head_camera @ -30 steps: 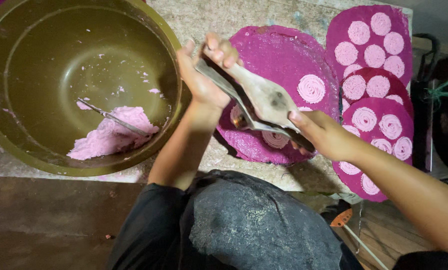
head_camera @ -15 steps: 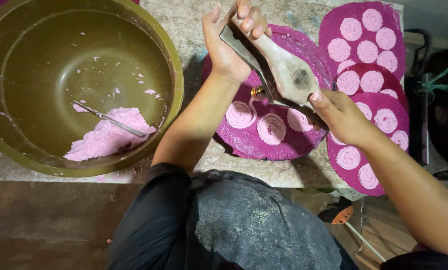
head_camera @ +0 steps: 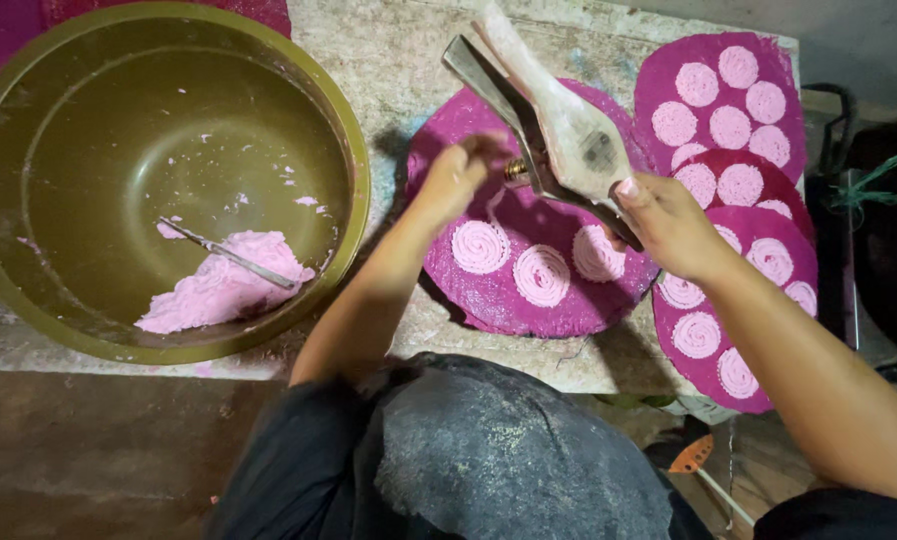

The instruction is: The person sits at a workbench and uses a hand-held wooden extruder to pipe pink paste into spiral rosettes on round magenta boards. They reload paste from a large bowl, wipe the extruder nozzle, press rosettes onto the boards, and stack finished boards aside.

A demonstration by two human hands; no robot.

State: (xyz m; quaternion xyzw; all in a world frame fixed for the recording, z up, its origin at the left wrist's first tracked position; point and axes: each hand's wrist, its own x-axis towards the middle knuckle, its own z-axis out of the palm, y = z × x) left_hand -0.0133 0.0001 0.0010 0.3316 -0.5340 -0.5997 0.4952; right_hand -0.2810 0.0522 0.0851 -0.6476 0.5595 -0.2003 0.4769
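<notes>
Fingers of the right hand [head_camera: 668, 222] are wrapped around the lower end of a hinged metal-and-wood press [head_camera: 558, 130], dusted pale with dough. The left hand [head_camera: 458, 180], fingers curled together, touches the press's brass-coloured nozzle from the side. Below lies a round magenta mat [head_camera: 488, 300] bearing pink dough spirals [head_camera: 480, 246]. The olive bowl [head_camera: 348, 170] holds soft pink dough [head_camera: 218, 290].

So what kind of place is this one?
Probably a small home or cottage food workspace, not a factory. A large bowl of pink dough sits on a rough stone slab, the right hand holds a hand press, and pink spirals lie on round magenta mats.
</notes>
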